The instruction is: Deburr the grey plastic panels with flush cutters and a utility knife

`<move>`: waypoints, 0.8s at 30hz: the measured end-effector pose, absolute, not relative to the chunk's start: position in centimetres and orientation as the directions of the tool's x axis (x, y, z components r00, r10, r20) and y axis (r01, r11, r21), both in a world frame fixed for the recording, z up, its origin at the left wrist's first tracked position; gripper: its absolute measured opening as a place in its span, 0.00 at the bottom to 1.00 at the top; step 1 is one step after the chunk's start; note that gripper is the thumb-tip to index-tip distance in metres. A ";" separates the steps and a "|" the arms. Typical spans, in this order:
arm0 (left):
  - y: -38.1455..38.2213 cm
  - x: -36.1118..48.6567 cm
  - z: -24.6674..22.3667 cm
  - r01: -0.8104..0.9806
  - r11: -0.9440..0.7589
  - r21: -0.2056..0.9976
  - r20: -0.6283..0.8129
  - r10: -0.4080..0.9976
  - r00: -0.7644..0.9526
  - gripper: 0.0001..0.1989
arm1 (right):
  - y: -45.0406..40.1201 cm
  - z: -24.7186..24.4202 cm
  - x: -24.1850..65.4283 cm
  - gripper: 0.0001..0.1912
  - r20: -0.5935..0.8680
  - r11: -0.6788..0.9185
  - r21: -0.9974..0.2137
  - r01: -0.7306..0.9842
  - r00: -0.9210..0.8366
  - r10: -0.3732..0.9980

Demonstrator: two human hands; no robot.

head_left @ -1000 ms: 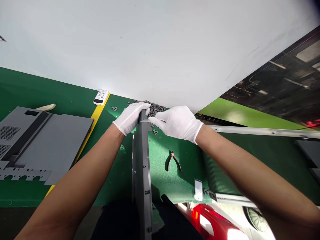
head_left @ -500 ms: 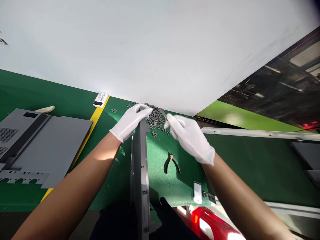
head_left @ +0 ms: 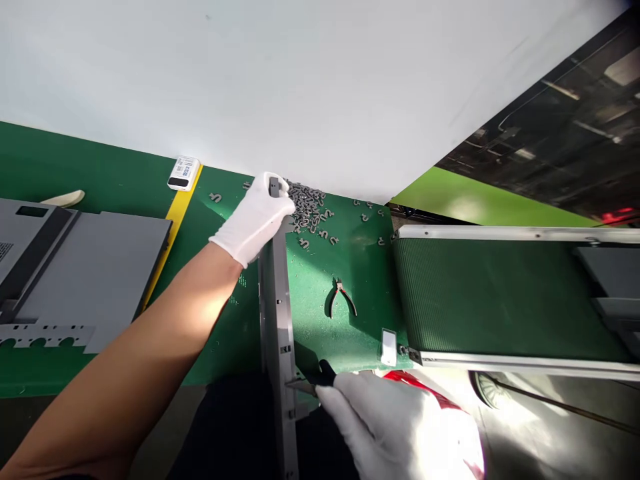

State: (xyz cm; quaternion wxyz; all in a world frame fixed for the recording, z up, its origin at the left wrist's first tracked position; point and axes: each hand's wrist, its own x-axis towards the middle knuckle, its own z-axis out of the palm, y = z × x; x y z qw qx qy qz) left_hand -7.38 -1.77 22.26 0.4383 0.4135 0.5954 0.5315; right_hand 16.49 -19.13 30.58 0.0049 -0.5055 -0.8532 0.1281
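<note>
- Left hand (head_left: 255, 220) in a white cotton glove: fingers closed tight around the far end of a long grey metal panel (head_left: 275, 327), the panel's tip poking out just above the glove.
- Grey metal panel: on edge, running near to far across the middle of the view, its near end cut off by the frame bottom, its far end right beside a heap of small dark punched-out scraps (head_left: 306, 210).
- Right hand (head_left: 395, 427), also gloved, at the near edge of the view: fingers curled together around a black-handled tool (head_left: 325, 375), with most of the glove washed out by glare.
- Black-handled tool: flat metal tip (head_left: 300, 385) touching the near part of the grey metal panel; exact kind hard to make out, jaws partly hidden.
- Small red-handled pliers (head_left: 341, 298) lying on the green mat (head_left: 340, 340), right of the panel, touching neither hand.
- Far left: flat grey sheet-metal panel (head_left: 90, 267) beside a yellow strip (head_left: 173, 240), its left side cut off.
- Right: dark green conveyor belt (head_left: 500, 300) in a metal frame.
- Overhead: large white board (head_left: 250, 80) covering the far part of the view.
- Near right: red object (head_left: 415, 383), mostly hidden behind the right hand and too blown out to identify.
</note>
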 end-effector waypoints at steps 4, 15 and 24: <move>-1.9 -7.1 22.5 0.092 0.132 0.987 -0.098 0.947 -0.306 0.18 | -18.5 30.9 15.9 0.24 -0.061 0.469 -0.162 0.868 -0.483 0.873; -1.9 -8.0 21.7 0.140 0.121 0.983 -0.069 0.941 -0.330 0.15 | -18.2 30.8 15.6 0.24 -0.132 0.476 -0.185 0.860 -0.501 0.855; -2.0 -8.1 21.5 0.148 0.090 0.985 -0.041 0.951 -0.307 0.13 | -17.9 30.1 15.7 0.24 -0.132 0.602 -0.117 0.790 -0.613 0.779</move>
